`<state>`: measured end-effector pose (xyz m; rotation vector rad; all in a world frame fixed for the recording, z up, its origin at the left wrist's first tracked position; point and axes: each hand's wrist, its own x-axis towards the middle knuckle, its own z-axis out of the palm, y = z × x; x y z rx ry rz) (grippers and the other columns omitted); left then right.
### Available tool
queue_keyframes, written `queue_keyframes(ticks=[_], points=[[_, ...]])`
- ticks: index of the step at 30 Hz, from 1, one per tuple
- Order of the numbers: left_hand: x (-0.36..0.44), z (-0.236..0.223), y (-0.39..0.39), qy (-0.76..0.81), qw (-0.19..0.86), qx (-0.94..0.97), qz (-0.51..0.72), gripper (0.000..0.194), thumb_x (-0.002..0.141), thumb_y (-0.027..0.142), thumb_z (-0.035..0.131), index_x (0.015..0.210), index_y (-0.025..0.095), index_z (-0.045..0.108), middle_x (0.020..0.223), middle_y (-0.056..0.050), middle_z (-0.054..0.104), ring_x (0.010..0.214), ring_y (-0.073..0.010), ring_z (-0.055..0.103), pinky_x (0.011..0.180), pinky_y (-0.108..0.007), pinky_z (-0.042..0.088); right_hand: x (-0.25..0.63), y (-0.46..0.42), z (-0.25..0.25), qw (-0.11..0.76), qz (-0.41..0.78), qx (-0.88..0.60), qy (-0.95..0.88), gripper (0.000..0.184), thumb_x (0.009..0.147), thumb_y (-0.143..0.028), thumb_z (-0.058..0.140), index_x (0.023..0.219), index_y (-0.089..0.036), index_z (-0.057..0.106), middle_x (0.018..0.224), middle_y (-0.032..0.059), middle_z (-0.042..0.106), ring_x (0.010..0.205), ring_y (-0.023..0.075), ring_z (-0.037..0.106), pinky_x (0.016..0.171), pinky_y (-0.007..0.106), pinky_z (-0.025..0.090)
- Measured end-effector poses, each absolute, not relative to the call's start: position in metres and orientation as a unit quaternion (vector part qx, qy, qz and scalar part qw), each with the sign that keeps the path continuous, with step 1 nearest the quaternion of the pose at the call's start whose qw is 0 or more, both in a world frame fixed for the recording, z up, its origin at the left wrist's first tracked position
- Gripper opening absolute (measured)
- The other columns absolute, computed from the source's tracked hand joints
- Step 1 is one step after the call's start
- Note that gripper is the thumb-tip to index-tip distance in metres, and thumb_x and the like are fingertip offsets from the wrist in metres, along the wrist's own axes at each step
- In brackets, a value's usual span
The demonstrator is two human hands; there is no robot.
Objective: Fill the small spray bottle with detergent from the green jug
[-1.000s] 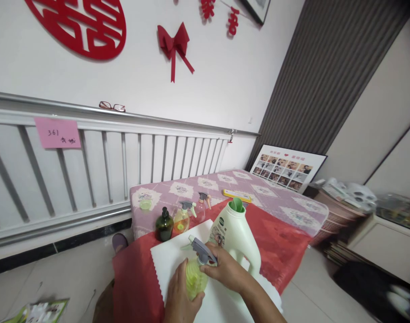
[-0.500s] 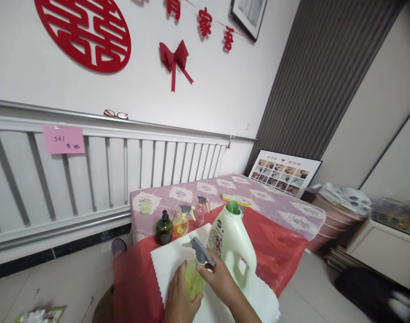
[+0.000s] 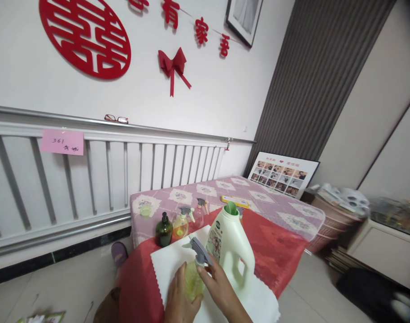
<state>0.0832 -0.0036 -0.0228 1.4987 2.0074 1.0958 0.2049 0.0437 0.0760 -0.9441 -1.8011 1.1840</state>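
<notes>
A small yellow-green spray bottle (image 3: 192, 279) with a grey trigger head (image 3: 198, 250) stands on a white cloth (image 3: 166, 264) at the near edge of the table. My left hand (image 3: 180, 297) wraps round its body. My right hand (image 3: 216, 283) pinches the bottle at the neck, just under the trigger head. Right behind them stands a large white detergent jug (image 3: 232, 246) with a green funnel (image 3: 231, 207) in its mouth.
A dark green pump bottle (image 3: 163, 230), an orange spray bottle (image 3: 182, 223) and a clear spray bottle (image 3: 200, 210) stand in a row behind the cloth. The table has a red cover (image 3: 275, 249) and a pink patterned cloth (image 3: 259, 197). A white radiator (image 3: 90, 175) lines the wall.
The camera has tilted up a little, so the table sits lower in view. My right hand has slid from over the trigger head down to the bottle's neck. My left hand keeps its hold.
</notes>
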Motion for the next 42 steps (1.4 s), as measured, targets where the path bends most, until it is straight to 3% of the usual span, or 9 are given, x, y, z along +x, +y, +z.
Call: queue_keyframes(ticks=[5,10,16,22,33,42], points=[[0.083,-0.020,-0.006,0.715,0.205,0.539,0.395,0.090,0.067,0.028,0.058,0.149,0.003,0.031,0.159,-0.021,0.045,0.148,-0.0288,0.042,0.124,-0.040,0.033,0.208,0.042,0.074,0.399,0.543,-0.368,-0.640,0.069,0.081,-0.066,0.067,0.137,-0.027,0.059,0.137,0.0127,0.066,0.119,0.0306,0.063,0.106,0.046,0.045],[0.083,-0.021,-0.006,0.719,0.204,0.533,0.398,0.088,0.068,0.029,0.057,0.149,0.007,0.032,0.159,-0.018,0.046,0.147,-0.0279,0.042,0.124,-0.039,0.034,0.206,0.044,0.068,0.401,0.530,-0.350,-0.660,0.053,0.087,-0.059,0.065,0.129,-0.027,0.064,0.128,0.0115,0.070,0.113,0.0281,0.065,0.107,0.046,0.044],[0.082,-0.020,-0.005,0.722,0.202,0.537,0.387,0.087,0.067,0.029,0.058,0.148,0.007,0.034,0.159,-0.018,0.045,0.147,-0.0270,0.042,0.124,-0.036,0.033,0.205,0.048,0.064,0.416,0.513,-0.349,-0.664,0.043,0.087,-0.056,0.065,0.118,-0.026,0.066,0.109,0.0081,0.072,0.100,0.0267,0.066,0.097,0.043,0.050],[0.083,-0.015,-0.008,0.717,0.199,0.537,0.396,0.086,0.068,0.027,0.056,0.148,0.003,0.034,0.157,-0.020,0.047,0.145,-0.0276,0.044,0.123,-0.038,0.034,0.206,0.048,0.080,0.392,0.458,-0.356,-0.714,0.034,0.089,-0.049,0.063,0.114,-0.025,0.067,0.112,0.0085,0.072,0.103,0.0276,0.065,0.094,0.042,0.050],[0.081,-0.013,-0.008,0.720,0.205,0.539,0.387,0.087,0.068,0.030,0.056,0.149,0.005,0.034,0.158,-0.017,0.048,0.146,-0.0263,0.043,0.123,-0.035,0.034,0.209,0.049,0.088,0.362,0.450,-0.349,-0.738,0.035,0.090,-0.048,0.061,0.114,-0.023,0.066,0.107,0.0085,0.070,0.101,0.0271,0.065,0.093,0.042,0.051],[0.080,-0.013,-0.005,0.709,0.240,0.534,0.393,0.092,0.066,0.030,0.060,0.149,0.004,0.032,0.159,-0.020,0.044,0.147,-0.0290,0.041,0.125,-0.039,0.031,0.211,0.051,0.088,0.363,0.460,-0.344,-0.734,0.036,0.089,-0.051,0.063,0.112,-0.024,0.067,0.105,0.0079,0.071,0.101,0.0283,0.065,0.094,0.042,0.050]])
